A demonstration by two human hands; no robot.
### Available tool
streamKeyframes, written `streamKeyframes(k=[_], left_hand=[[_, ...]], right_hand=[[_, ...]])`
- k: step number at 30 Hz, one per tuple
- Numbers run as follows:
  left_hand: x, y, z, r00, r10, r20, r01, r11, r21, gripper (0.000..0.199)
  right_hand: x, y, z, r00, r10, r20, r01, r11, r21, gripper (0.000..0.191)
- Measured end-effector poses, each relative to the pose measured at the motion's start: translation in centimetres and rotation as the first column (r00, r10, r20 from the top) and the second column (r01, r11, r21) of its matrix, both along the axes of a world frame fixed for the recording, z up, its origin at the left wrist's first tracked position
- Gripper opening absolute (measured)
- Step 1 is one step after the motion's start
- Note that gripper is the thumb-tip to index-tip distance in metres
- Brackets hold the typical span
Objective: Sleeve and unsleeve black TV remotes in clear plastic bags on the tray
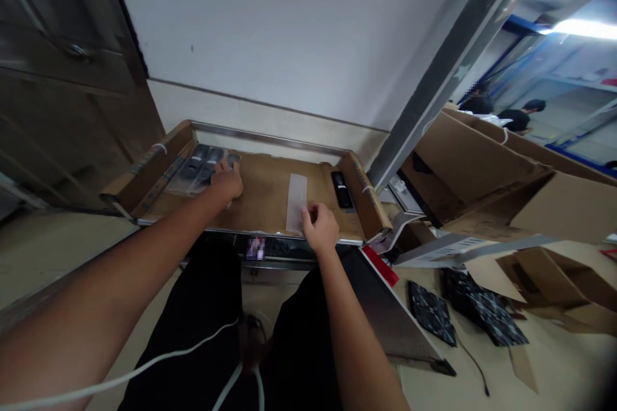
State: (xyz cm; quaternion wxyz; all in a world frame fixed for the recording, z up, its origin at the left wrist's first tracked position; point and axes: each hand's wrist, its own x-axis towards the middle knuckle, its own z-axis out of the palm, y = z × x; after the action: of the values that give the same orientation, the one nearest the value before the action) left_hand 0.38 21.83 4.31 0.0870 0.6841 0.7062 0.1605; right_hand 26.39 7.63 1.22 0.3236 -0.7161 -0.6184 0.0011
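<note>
A cardboard-covered tray [263,189] lies across the bench in front of me. At its left end, several dark items in clear plastic sleeves [193,164] lie side by side. My left hand [227,181] rests on the rightmost of them, fingers bent; whether it grips one is hidden. A flat whitish translucent sleeve [296,196] lies right of the middle. My right hand [321,225] is at the lower right edge of this sleeve, thumb touching it and fingers curled. One black item with a small white label [342,189] lies bare at the tray's right end.
Raised cardboard walls [369,199] bound the tray's ends. Large open cardboard boxes [511,167] stand at the right, with black patterned bags [431,311] on the floor. A white cable [159,363] crosses my legs. People [518,117] are in the background at the upper right.
</note>
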Motion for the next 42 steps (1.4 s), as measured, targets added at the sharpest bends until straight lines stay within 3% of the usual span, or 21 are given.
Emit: streamKeyframes(k=[7,9,12,16,21,24,26,28,32,36,39,42], left_hand=[[-1.7,0.3,0.2,0.989,0.037,-0.14,-0.028,0.998,0.061,0.038],[-1.8,0.2,0.3,0.987,0.057,-0.152,-0.045,0.996,0.078,0.036],[-1.6,-0.4,0.0,0.979,-0.001,-0.203,0.029,0.99,0.135,0.036],[-1.7,-1.1,-0.6,0.951,-0.09,-0.295,0.134,0.982,0.132,0.034],[-1.9,-1.3,0.0,0.97,-0.054,-0.237,0.092,0.984,0.155,0.034],[-0.8,-3.0,-0.2,0.968,-0.218,-0.123,0.242,0.939,0.245,0.036],[0.4,-4.7,-1.0,0.905,-0.422,0.045,0.396,0.878,0.267,0.035],[1.5,-6.5,-2.2,0.819,-0.537,0.2,0.476,0.832,0.286,0.03],[3.2,-8.6,-3.4,0.754,-0.585,0.299,0.488,0.803,0.343,0.025],[4.5,-9.5,-2.6,0.654,-0.675,0.343,0.581,0.738,0.344,0.025],[6.0,-10.0,-2.2,0.58,-0.733,0.356,0.656,0.679,0.329,0.036],[7.6,-9.8,-2.6,0.56,-0.752,0.347,0.699,0.654,0.288,0.047]], right_hand=[[0.6,0.4,-0.1,0.994,-0.036,-0.101,0.036,0.999,0.002,0.037],[0.9,0.7,-0.2,0.99,-0.143,-0.018,0.144,0.987,0.066,0.037],[2.0,1.3,-0.2,0.947,-0.296,0.128,0.284,0.953,0.103,0.047],[4.0,3.0,0.2,0.917,-0.307,0.254,0.315,0.949,0.012,0.042],[5.3,5.5,0.5,0.889,-0.359,0.285,0.382,0.924,-0.026,0.037],[5.1,6.5,0.7,0.878,-0.392,0.276,0.415,0.91,-0.027,0.042],[4.9,6.8,0.8,0.869,-0.401,0.289,0.425,0.905,-0.024,0.047],[4.8,6.8,1.0,0.87,-0.378,0.318,0.409,0.912,-0.034,0.049],[4.7,6.2,1.2,0.879,-0.297,0.373,0.348,0.935,-0.075,0.05],[4.3,5.3,1.2,0.88,-0.266,0.393,0.322,0.943,-0.084,0.05],[4.0,4.7,1.2,0.881,-0.248,0.402,0.313,0.944,-0.104,0.05],[3.9,4.3,1.2,0.897,-0.23,0.376,0.306,0.939,-0.154,0.047]])
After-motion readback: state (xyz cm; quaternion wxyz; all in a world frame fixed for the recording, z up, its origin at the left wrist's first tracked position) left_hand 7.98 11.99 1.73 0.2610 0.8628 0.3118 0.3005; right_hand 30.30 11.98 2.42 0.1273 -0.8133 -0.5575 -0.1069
